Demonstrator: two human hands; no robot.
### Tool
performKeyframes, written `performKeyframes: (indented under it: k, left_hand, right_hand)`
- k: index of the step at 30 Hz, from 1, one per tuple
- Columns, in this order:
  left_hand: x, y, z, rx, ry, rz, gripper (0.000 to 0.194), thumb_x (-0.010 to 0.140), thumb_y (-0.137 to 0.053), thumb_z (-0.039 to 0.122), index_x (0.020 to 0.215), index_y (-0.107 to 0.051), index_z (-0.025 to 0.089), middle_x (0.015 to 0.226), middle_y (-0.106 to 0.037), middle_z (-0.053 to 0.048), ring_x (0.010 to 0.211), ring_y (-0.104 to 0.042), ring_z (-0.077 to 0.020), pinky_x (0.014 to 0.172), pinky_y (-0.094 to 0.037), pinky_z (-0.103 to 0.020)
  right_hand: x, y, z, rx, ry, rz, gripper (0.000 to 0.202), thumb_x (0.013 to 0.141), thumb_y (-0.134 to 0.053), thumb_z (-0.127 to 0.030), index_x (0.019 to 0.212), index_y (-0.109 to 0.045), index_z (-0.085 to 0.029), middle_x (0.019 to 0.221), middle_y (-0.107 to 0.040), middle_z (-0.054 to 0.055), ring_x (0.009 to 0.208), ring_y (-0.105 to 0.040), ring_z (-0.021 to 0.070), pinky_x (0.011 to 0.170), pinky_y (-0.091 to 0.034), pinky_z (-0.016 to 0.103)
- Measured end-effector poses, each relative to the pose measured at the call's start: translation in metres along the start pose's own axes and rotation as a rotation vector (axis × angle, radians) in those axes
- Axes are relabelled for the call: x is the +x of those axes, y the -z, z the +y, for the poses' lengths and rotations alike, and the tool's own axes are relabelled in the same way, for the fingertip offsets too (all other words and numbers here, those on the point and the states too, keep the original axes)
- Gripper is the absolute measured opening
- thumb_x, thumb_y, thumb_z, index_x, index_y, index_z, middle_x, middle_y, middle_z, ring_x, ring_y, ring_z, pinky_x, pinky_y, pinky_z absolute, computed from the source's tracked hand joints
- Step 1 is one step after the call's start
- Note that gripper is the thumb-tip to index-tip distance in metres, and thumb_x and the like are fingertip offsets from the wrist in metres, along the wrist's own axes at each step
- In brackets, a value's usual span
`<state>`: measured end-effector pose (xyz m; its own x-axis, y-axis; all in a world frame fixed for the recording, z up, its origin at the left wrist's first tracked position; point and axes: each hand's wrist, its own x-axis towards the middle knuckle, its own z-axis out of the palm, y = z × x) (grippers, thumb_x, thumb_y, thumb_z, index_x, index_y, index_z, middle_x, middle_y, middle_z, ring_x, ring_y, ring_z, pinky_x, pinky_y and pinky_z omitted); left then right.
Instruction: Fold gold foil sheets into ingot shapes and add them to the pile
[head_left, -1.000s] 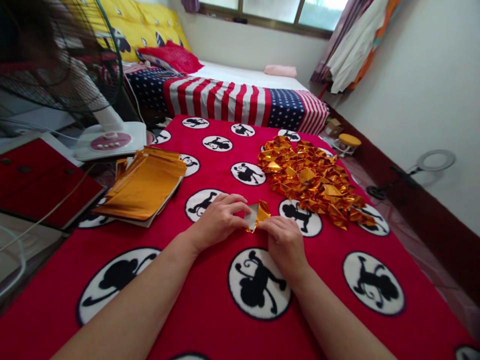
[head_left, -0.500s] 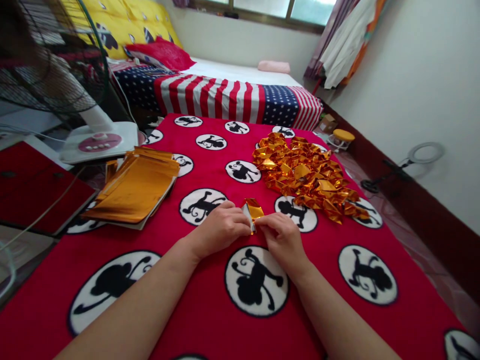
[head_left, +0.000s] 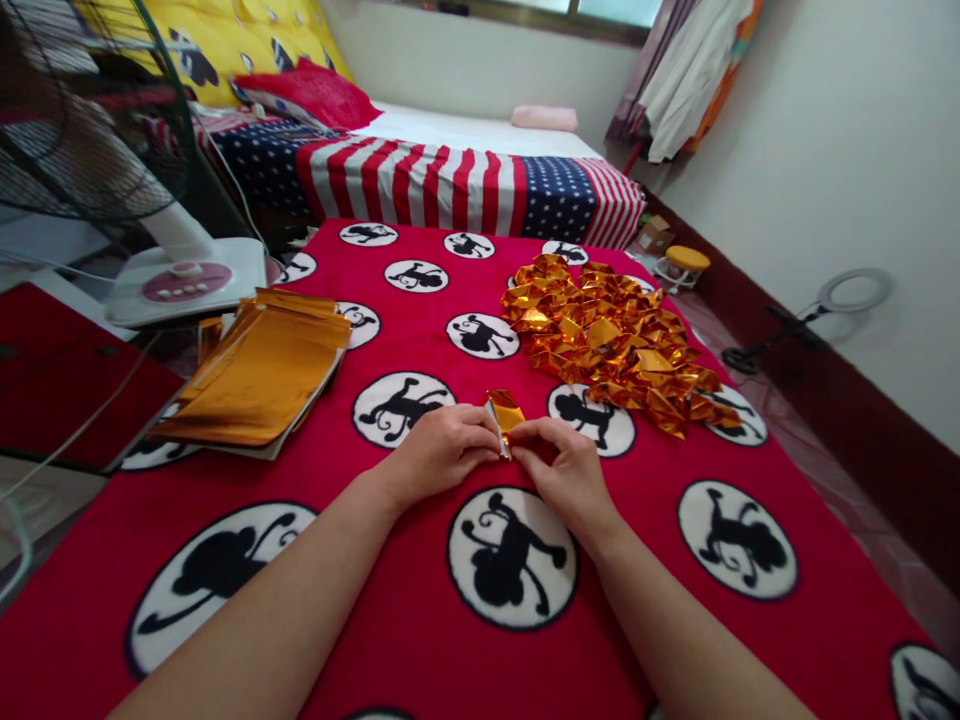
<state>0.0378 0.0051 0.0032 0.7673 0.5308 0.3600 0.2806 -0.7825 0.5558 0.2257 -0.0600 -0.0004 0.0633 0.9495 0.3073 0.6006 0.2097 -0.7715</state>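
A small piece of gold foil paper point(head_left: 505, 408), partly folded with a pale inner side showing, is between my hands just above the red cloth point(head_left: 420, 640). My left hand point(head_left: 448, 450) is closed on its left edge. From the right, my right hand point(head_left: 562, 465) pinches its near corner between thumb and forefinger. Beyond, to the right, lies a heap of folded gold foil pieces point(head_left: 604, 335). Over on the left rests a stack of flat gold foil sheets point(head_left: 259, 375), its edges uneven.
A fan point(head_left: 191, 275) with a white base stands at the left beside red boxes point(head_left: 67, 370). Behind the cloth-covered surface is a bed point(head_left: 442, 185) with a striped cover. On the right floor are a yellow stool point(head_left: 686, 260) and a ring-topped stand point(head_left: 810, 318).
My right thumb and forefinger have opened slightly into a rounder pinch at the paper's edge. The left hand stays on the foil. The whole view has shifted a little.
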Motion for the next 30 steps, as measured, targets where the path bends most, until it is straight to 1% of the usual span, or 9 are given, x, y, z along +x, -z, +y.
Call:
performKeyframes:
  k: [6,11,17,21,25,30]
  left_hand:
    - [0.002,-0.001,0.003,0.014,0.032,0.018,0.016,0.090,-0.057,0.021,0.089,-0.073,0.019,0.095,-0.071,-0.004,0.089,-0.064,-0.0155,0.082,-0.049,-0.027]
    - [0.004,-0.006,0.005,0.038,0.113,0.063,0.013,0.088,-0.059,0.020,0.088,-0.072,0.020,0.094,-0.072,-0.004,0.088,-0.065,-0.0169,0.082,-0.049,-0.029]
    - [0.006,-0.009,0.008,0.045,0.221,0.098,0.010,0.085,-0.063,0.021,0.083,-0.073,0.019,0.086,-0.070,-0.004,0.079,-0.064,-0.0160,0.076,-0.049,-0.028]
    - [0.007,-0.009,0.010,0.056,0.238,0.102,0.010,0.085,-0.062,0.018,0.081,-0.071,0.019,0.084,-0.069,-0.004,0.079,-0.063,-0.0156,0.075,-0.048,-0.028]
    - [0.009,-0.011,0.008,0.052,0.268,0.137,0.007,0.082,-0.065,0.018,0.076,-0.069,0.018,0.082,-0.068,-0.003,0.076,-0.062,-0.0152,0.073,-0.047,-0.028]
    - [0.010,-0.014,0.007,0.039,0.288,0.160,0.008,0.082,-0.065,0.016,0.075,-0.068,0.017,0.080,-0.066,-0.003,0.075,-0.060,-0.0148,0.072,-0.047,-0.028]
  right_hand:
    - [0.001,-0.002,0.001,-0.041,-0.019,-0.027,0.015,0.074,-0.067,-0.010,0.085,-0.068,-0.021,0.088,-0.071,0.002,0.085,-0.063,0.0192,0.081,-0.049,0.033]
    - [0.001,-0.002,0.001,-0.063,-0.023,-0.046,0.017,0.074,-0.067,-0.010,0.086,-0.066,-0.022,0.088,-0.070,0.001,0.085,-0.062,0.0192,0.081,-0.047,0.033]
    - [0.001,-0.002,0.001,-0.078,-0.010,-0.043,0.018,0.075,-0.068,-0.010,0.086,-0.065,-0.023,0.089,-0.070,0.001,0.086,-0.061,0.0198,0.081,-0.047,0.033]
    - [0.001,-0.002,0.002,-0.077,-0.009,-0.036,0.018,0.074,-0.068,-0.009,0.085,-0.065,-0.023,0.089,-0.070,0.001,0.086,-0.061,0.0201,0.081,-0.047,0.033]
    - [0.001,-0.002,0.001,-0.086,-0.014,-0.036,0.020,0.073,-0.068,-0.008,0.085,-0.065,-0.023,0.088,-0.070,0.000,0.087,-0.061,0.0199,0.081,-0.046,0.033]
    - [0.000,-0.002,0.001,-0.085,-0.006,-0.035,0.020,0.073,-0.067,-0.008,0.086,-0.065,-0.024,0.089,-0.069,0.000,0.086,-0.061,0.0199,0.082,-0.046,0.034]
